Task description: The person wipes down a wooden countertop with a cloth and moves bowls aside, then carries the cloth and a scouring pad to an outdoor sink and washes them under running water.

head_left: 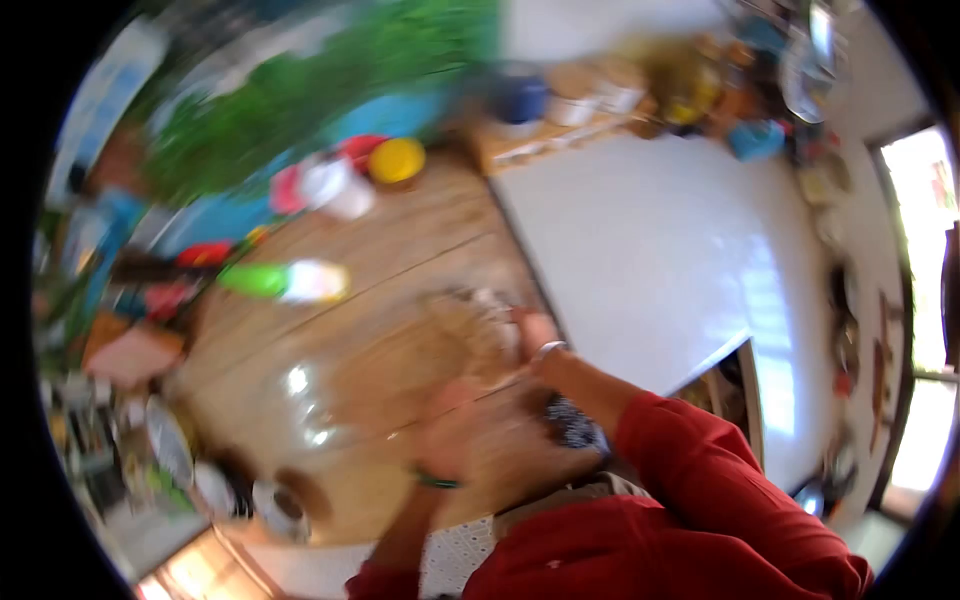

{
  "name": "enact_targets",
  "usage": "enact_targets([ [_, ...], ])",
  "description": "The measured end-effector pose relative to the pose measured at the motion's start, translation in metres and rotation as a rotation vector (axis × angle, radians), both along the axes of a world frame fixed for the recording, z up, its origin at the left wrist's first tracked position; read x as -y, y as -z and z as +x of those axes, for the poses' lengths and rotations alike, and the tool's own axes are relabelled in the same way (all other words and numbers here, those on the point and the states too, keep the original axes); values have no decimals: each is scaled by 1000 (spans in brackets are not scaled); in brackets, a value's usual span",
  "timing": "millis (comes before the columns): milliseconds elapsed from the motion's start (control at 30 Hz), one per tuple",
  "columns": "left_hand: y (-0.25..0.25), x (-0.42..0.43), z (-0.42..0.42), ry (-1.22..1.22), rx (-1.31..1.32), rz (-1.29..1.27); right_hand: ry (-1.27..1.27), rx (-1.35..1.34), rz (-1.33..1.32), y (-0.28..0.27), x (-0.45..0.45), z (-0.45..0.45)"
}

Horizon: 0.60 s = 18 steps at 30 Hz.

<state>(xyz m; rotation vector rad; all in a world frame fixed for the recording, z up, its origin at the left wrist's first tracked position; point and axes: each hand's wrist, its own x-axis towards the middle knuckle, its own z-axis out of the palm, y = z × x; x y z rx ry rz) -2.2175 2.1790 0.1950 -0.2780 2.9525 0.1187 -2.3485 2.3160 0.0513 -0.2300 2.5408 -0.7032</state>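
Observation:
On the wooden table point(390, 262), motion smears both hands. My right hand point(533, 335), with a pale band at its wrist, is at the edge of a crumpled, pale brown, partly see-through thing point(472, 325). Its fingers seem closed on that thing, whose kind is too blurred to name. My left hand point(447, 430), with a dark green band at the wrist, is low over the table just below the crumpled thing. Its fingers are smeared, so I cannot tell if they hold anything. A dark patterned cloth-like piece point(573, 422) lies beneath my right forearm.
A green bottle with a white label point(285, 281) is on the table's left. Behind it are a yellow lid point(396, 160) and white containers point(335, 188). A white surface point(640, 230) adjoins on the right. Bowls point(278, 508) line the lower left edge.

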Motion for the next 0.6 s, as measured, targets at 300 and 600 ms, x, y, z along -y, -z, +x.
enact_targets([
  [300, 77, -148, 48, 182, -186, 520, 872, 955, -1083, -25, 13, -6],
  [600, 95, -95, 100, -61, -376, 610, 666, 910, -1117, -23, 9, -3],
])
